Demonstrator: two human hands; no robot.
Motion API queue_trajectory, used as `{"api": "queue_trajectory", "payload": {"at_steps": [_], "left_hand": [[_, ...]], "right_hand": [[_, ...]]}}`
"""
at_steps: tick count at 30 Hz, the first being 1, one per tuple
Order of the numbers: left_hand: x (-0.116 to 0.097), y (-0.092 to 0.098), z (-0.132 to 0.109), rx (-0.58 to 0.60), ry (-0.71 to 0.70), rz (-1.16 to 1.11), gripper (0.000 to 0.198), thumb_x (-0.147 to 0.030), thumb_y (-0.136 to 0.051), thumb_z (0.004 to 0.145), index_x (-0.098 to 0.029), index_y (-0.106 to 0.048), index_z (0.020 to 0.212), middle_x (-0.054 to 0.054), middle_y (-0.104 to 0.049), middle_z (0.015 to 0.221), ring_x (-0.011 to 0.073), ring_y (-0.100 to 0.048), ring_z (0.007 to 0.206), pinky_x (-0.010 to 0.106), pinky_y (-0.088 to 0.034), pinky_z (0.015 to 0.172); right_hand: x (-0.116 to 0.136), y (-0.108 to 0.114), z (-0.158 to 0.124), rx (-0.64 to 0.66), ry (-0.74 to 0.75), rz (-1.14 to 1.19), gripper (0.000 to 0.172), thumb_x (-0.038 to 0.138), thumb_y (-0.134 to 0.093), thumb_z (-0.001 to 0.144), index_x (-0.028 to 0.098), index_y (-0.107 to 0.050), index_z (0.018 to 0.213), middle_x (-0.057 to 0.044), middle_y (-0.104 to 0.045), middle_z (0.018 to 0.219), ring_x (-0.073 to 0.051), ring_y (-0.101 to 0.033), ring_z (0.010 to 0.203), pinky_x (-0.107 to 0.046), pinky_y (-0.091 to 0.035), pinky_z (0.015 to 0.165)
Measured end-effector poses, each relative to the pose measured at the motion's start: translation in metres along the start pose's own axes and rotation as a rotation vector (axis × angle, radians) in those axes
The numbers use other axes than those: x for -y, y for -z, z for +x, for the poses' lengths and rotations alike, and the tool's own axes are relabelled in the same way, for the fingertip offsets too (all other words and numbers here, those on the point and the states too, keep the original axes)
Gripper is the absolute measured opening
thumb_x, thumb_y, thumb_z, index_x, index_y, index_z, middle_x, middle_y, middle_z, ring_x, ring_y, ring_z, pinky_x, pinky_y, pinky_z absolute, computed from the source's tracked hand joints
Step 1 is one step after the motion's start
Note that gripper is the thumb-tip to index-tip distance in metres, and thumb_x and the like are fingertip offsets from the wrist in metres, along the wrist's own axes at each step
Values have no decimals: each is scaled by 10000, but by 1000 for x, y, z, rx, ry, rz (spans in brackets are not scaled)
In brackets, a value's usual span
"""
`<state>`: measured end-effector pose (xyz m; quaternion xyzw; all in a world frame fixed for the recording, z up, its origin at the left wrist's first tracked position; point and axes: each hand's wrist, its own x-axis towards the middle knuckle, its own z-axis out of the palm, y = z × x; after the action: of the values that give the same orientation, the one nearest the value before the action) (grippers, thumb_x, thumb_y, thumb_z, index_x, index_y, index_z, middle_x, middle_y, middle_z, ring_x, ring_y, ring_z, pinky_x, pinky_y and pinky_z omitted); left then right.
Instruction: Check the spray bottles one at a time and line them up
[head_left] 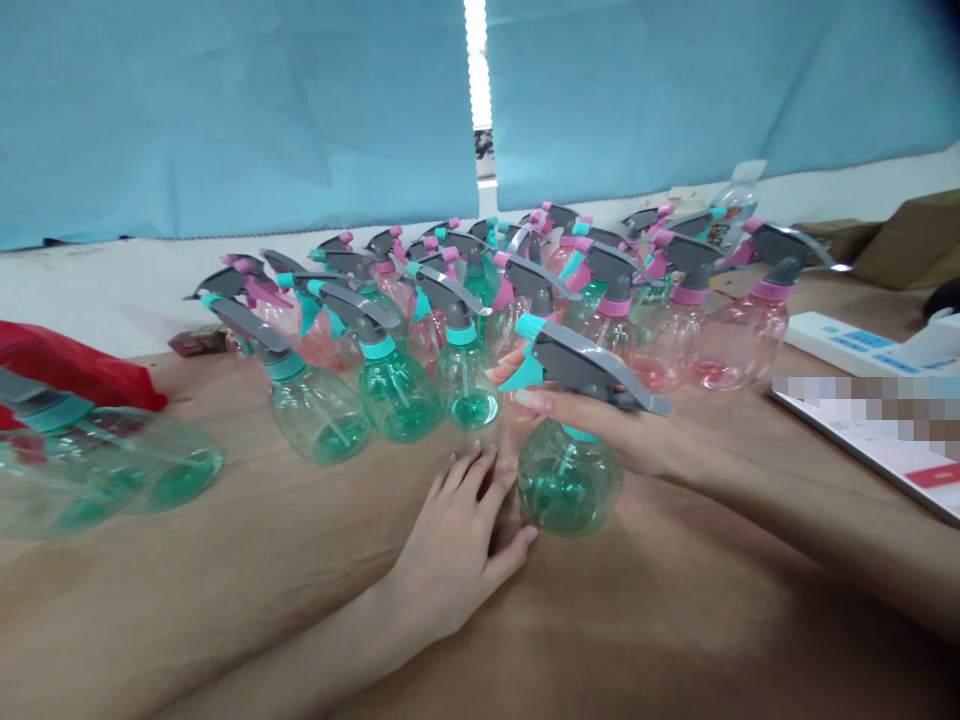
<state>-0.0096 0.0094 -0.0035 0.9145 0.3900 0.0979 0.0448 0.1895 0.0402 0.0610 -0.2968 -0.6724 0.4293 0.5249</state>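
A clear spray bottle with a green base and a grey and turquoise spray head [571, 485] stands in front of the others. Around its neck, just under the trigger, are the fingers of my right hand [592, 415]. My left hand [465, 535] rests palm down on the brown table [300, 600], fingers apart, its thumb close to that bottle's base, and it holds nothing. Beyond both hands stand several green bottles [401, 400] and several pink bottles [742, 340] in a dense group.
More green bottles [172, 470] stand at the left, beside a red plastic bag [82, 365]. At the right lie a tablet-like device [862, 440] and a white box [840, 335]. A clear drink bottle [735, 205] and brown packaging [915, 245] are at the back right. Blue sheeting [225, 120] hangs behind.
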Motion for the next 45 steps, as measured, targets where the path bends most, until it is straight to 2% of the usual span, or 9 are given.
{"api": "queue_trajectory", "payload": {"at_steps": [13, 21, 35, 45], "left_hand": [[-1, 1, 0, 10, 6, 6, 563, -420, -548, 917, -121, -432, 1380, 174, -443, 1436, 342, -364, 1336, 520, -359, 1045], [-1, 2, 0, 4, 9, 0, 558, -419, -552, 913, -134, -435, 1378, 168, -442, 1438, 341, -369, 1332, 516, -353, 1048], [-2, 3, 1, 14, 8, 2, 544, -397, -569, 910, -111, -457, 1359, 178, -458, 1418, 349, -377, 1321, 524, -361, 1041], [-1, 2, 0, -8, 3, -15, 530, -406, -550, 918, -139, -441, 1363, 161, -450, 1428, 336, -372, 1327, 521, -361, 1043]], "right_hand": [[-1, 1, 1, 26, -4, 53, 305, 199, -703, 789, 238, -584, 1067, -8, -661, 1074, -174, -616, 1079, -348, -486, 977], [0, 0, 1, 27, -17, 45, 262, 234, -707, 781, 248, -612, 1024, -13, -662, 1082, -188, -613, 1078, -366, -480, 974], [0, -1, 1, 12, -70, 97, 300, 246, -714, 769, 237, -607, 1049, -32, -676, 1110, -212, -607, 1126, -383, -506, 954], [-1, 2, 0, 26, -26, -8, 249, 291, -694, 802, 253, -638, 1042, -17, -677, 1119, -211, -629, 1068, -371, -515, 905]]}}
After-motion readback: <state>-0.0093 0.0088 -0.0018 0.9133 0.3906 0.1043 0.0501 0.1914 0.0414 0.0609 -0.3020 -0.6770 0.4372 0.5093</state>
